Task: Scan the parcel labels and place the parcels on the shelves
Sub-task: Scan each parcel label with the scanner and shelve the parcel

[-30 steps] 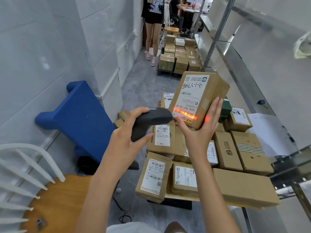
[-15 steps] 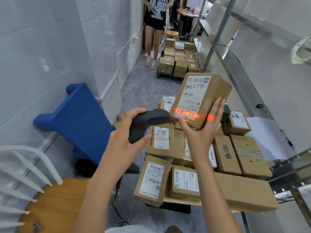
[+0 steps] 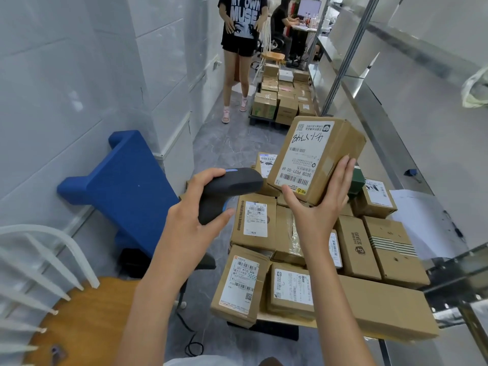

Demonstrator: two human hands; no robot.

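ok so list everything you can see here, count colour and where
held parcel: one, brown with white label, raised in the right hand
scanner: one, black, in the left hand, aimed toward the label
near parcels: more than ten, brown, one dark green, piled below the hands
far parcels: many, brown, stacked down the aisle
blue seat: one, by the left wall
wooden chair: one, white spindles, bottom left
shelves: grey metal, along the right
bystander: one, black shirt, standing in the aisle
left hand: grips the scanner
right hand: holds the parcel's lower end
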